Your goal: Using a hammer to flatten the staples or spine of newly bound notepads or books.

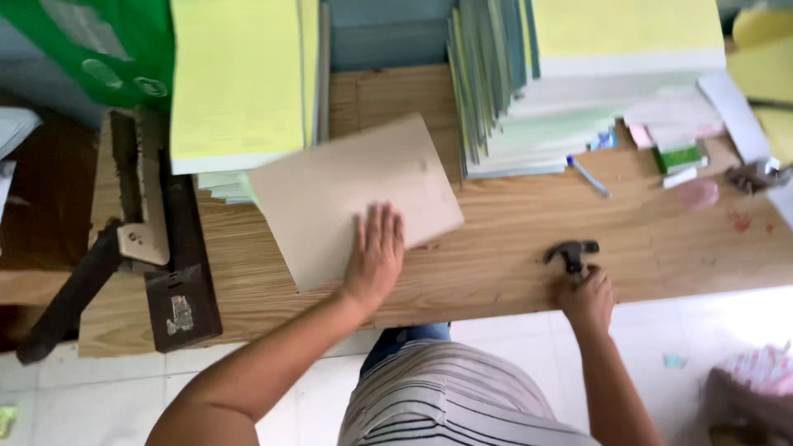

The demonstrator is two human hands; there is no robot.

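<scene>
The left hand [376, 252] lies spread flat on a tan cardboard sheet [351, 198] at the wooden counter's [496, 248] near-middle, the right hand [588, 296] gripping a small dark-headed hammer [572, 253]; a misjudged swing could strike those fingers.

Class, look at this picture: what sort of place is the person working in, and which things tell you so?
Probably a small bookbinding or print-finishing workshop. Stacks of yellow paper and fanned green sheets crowd the wooden table, a heavy-duty stapler stands at its left end, and the left hand presses on a brown card sheet.
</scene>
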